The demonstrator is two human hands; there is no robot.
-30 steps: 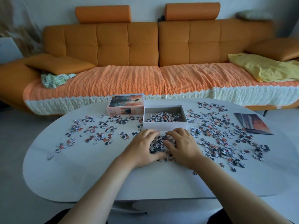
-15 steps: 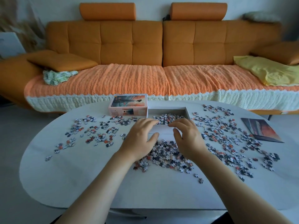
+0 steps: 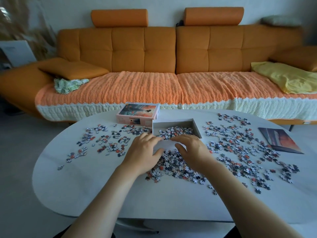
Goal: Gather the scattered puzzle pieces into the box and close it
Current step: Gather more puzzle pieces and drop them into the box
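Left hand (image 3: 143, 152), right hand (image 3: 192, 150), box (image 3: 171, 124) front partly hidden

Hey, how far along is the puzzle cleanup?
Early on. Some pieces already lie in the box. The left hand and right hand are at its near wall. Still out: the pile before it, scattered pieces on both sides, and the lid, off beside the box.

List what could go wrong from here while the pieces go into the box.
1. The left hand and right hand sit over the near wall of the box; pieces let go there may fall short onto the pile.
2. Stray pieces lie close to the table's near edge; a sweep could knock them to the floor.
3. Pieces beside the print might slip under it.
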